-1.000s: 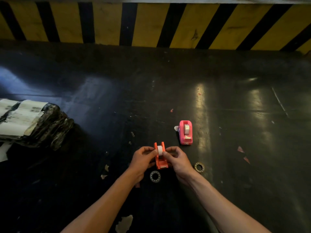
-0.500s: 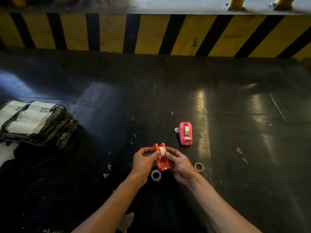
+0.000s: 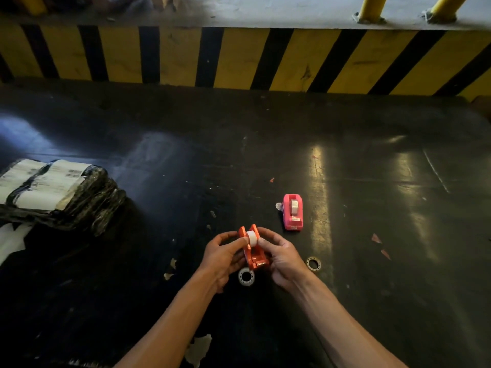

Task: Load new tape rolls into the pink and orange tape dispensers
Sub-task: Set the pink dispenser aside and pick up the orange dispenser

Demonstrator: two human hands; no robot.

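The orange tape dispenser (image 3: 254, 254) is held just above the dark floor between both hands, tilted slightly left. A white tape roll (image 3: 251, 237) sits between its side walls at the top. My left hand (image 3: 221, 257) grips the dispenser's left side with the thumb on the roll. My right hand (image 3: 281, 257) holds the right side with a fingertip against the roll. The pink tape dispenser (image 3: 292, 215) lies on the floor beyond my right hand, with a tape roll inside it.
Two empty tape cores lie on the floor, one core (image 3: 246, 276) under my hands and the other core (image 3: 314, 263) to the right. A black plastic-wrapped bundle with white labels (image 3: 53, 193) sits at left. A yellow-and-black striped curb (image 3: 239, 57) runs along the far side.
The orange dispenser has tilted a little to the left in my hands, and my fingers have shifted on the roll. The camera has tipped upward, showing more of the curb.
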